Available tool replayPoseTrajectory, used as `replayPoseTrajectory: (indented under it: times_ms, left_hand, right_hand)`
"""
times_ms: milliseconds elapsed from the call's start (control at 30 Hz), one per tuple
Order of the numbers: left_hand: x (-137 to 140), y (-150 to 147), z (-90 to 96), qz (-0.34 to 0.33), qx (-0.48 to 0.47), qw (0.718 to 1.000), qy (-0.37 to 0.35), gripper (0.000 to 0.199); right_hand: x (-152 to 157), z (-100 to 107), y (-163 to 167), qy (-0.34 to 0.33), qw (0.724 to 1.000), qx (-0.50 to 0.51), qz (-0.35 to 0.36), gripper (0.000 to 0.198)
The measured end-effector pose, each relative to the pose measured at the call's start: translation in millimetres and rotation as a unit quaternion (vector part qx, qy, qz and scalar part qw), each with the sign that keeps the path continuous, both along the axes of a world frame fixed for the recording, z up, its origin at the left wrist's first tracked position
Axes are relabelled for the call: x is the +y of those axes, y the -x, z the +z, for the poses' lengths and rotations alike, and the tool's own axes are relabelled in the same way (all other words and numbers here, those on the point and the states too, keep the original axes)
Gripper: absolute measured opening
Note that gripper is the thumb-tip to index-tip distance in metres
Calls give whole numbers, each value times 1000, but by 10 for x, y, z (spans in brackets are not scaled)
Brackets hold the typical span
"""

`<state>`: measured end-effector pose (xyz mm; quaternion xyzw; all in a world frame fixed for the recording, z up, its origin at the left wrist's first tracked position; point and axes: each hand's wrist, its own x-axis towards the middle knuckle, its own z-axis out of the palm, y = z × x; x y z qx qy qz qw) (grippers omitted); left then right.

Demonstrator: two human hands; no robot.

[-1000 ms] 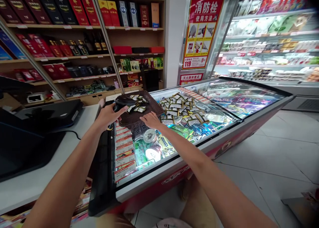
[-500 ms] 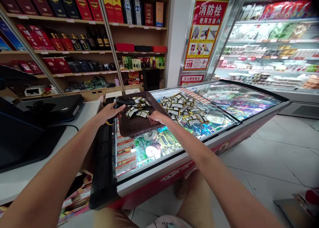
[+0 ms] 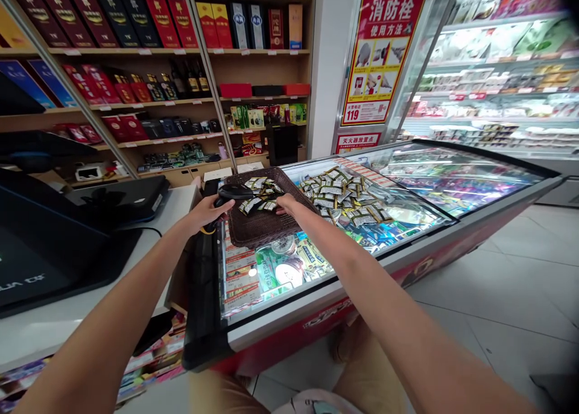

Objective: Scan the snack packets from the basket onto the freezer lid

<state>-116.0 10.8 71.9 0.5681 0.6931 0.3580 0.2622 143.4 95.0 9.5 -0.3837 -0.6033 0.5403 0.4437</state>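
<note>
A black handheld barcode scanner (image 3: 236,192) is gripped in my left hand (image 3: 210,211), its head reaching over the left side of a brown woven basket (image 3: 246,236). Inside the basket lie several small foil snack packets (image 3: 250,205). My right hand (image 3: 287,205) reaches over the basket's right part, its fingers pinched together at the edge of a small packet (image 3: 270,206). The fingertips partly hide what they hold. To the right of the basket, a heap of similar packets (image 3: 337,191) is spread on the freezer's glass top.
The basket rests on a glass-topped chest freezer (image 3: 384,254) with packaged goods inside. A white counter (image 3: 181,212) with a black monitor (image 3: 40,239) stands at left. Behind are shelves of boxes (image 3: 217,25) and a refrigerated display (image 3: 497,94); a red fire-hydrant sign (image 3: 384,52) hangs between.
The view has turned slightly left, so the scene sits further right. My right hand has drawn in slightly over the packets; my left hand still holds the scanner.
</note>
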Motion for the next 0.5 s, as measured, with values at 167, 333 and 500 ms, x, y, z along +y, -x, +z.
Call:
replayPoseTrajectory:
  times_ms: [167,333,500]
  left_hand:
    - [55,-103,-8,-31,13,999,-7,63]
    - [56,-296,82,-64,39,997,2,57]
    - [43,-464,128,-78,64,995,11,55]
  right_hand:
    - [421,165,197,32,999,-29,32,12]
    - [699,170,71,29,998,-34,44,11]
    - [802,61,-83,16,995,-20,101,10]
